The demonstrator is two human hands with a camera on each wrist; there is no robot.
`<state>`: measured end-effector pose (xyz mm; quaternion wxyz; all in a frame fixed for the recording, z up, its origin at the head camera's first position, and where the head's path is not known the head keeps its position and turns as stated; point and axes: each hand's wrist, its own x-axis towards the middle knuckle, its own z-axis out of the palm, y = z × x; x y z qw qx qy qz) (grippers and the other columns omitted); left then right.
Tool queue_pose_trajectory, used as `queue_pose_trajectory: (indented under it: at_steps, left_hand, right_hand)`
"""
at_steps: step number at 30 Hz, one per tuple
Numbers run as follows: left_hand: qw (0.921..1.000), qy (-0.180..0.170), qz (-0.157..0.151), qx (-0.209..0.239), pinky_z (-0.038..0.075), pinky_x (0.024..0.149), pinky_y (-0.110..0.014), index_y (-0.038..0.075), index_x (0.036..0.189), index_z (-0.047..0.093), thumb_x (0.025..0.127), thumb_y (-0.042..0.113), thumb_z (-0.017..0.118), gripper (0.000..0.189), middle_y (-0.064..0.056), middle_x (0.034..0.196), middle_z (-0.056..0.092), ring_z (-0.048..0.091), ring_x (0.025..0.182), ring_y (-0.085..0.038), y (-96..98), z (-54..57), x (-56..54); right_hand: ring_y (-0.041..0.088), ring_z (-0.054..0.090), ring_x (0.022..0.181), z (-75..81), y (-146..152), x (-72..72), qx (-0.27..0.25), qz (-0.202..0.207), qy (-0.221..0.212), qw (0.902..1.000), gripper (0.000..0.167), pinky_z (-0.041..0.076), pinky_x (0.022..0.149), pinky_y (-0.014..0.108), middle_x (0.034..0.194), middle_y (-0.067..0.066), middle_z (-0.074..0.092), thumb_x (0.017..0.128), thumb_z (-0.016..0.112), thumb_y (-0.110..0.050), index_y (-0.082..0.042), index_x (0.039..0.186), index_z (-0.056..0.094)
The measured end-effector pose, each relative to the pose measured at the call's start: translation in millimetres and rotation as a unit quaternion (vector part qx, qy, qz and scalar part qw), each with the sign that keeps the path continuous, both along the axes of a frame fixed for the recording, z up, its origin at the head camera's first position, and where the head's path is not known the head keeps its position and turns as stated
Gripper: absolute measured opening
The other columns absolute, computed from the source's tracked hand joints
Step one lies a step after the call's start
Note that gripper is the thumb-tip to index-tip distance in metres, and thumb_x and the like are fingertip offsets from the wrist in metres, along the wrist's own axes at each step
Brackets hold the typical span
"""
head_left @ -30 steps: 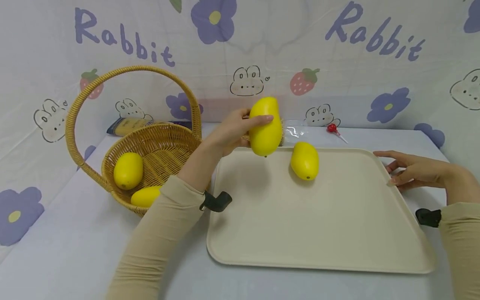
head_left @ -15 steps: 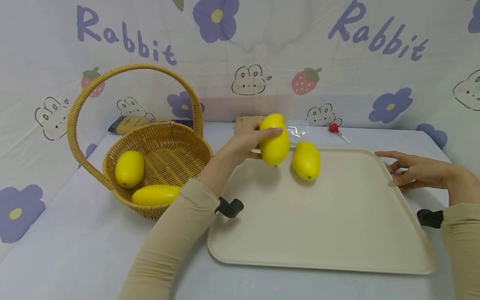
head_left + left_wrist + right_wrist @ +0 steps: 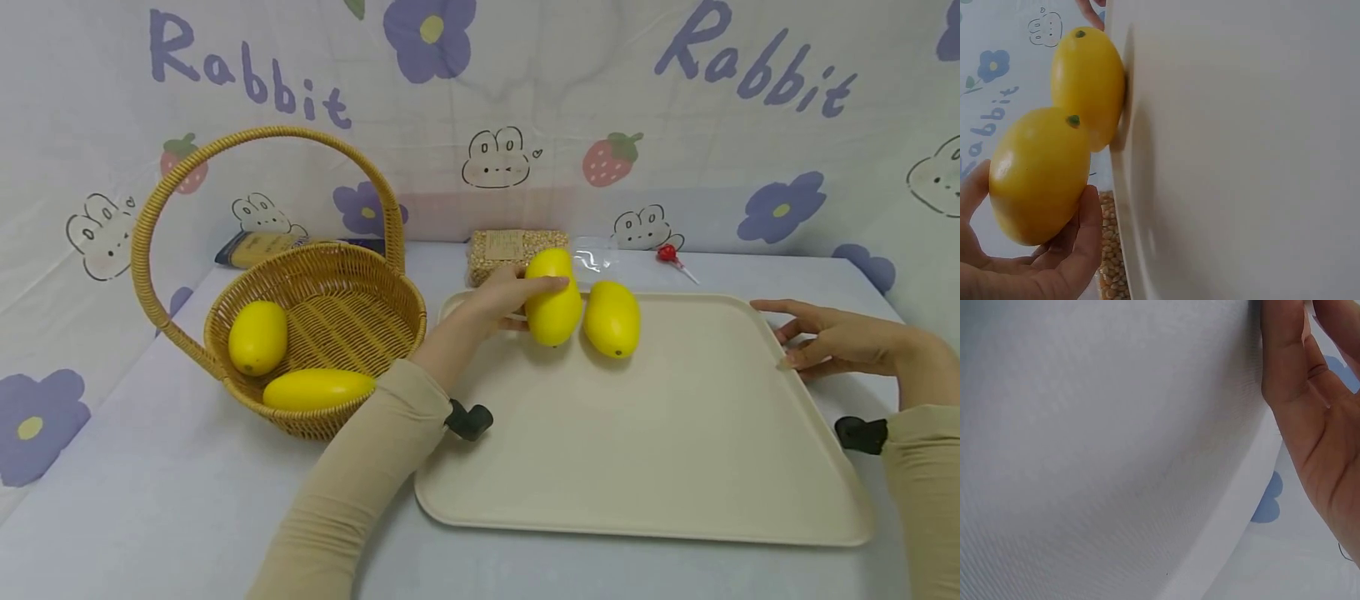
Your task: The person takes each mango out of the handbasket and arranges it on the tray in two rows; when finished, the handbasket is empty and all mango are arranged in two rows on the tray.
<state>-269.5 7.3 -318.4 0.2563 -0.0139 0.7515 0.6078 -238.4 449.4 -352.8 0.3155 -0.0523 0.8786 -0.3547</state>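
Observation:
My left hand (image 3: pixel 504 298) grips a yellow mango (image 3: pixel 553 308) between thumb and fingers at the tray's far left. In the left wrist view this mango (image 3: pixel 1041 178) shows a green stem end and seems just above the surface. Beside it, a second mango (image 3: pixel 612 319) lies on the beige tray (image 3: pixel 652 467). My right hand (image 3: pixel 840 340) rests against the tray's right rim, thumb and forefinger touching it, other fingers loosely bent. On the left, a wicker basket (image 3: pixel 416 304) contains two more mangoes, one standing (image 3: pixel 258 337) and one lying flat (image 3: pixel 318 389).
Behind the tray lies a bag of pale kernels (image 3: pixel 487 250), with a clear plastic piece (image 3: pixel 596 256) and a red lollipop (image 3: pixel 667 254) to its right. A yellow packet (image 3: pixel 258 248) sits behind the basket, whose tall handle (image 3: pixel 281 133) arches upward. A printed cloth hangs behind.
My left hand has carried its mango down and to the right, towards the one on the tray. The lying mango in the basket has come into fuller view. The right hand stays put.

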Motion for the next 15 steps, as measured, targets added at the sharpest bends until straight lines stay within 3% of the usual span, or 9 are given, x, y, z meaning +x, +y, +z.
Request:
queue_pose_trajectory:
  at_steps: [15]
  left_hand:
    - [0.9988, -0.035, 0.031, -0.013, 0.049, 0.109, -0.048, 0.003, 0.143, 0.041, 0.087, 0.036, 0.074, 0.073, -0.015, 0.145, 0.048, 0.051, 0.133, -0.032, 2.6, -18.8, -7.5]
  right_hand:
    - [0.003, 0.054, 0.097, -0.5, 1, 0.4, -0.004, -0.002, 0.002, 1.0000, 0.095, 0.057, 0.083, 0.025, 0.125, 0.009, 0.040, 0.091, 0.067, -0.017, -0.030, 0.159, 0.002]
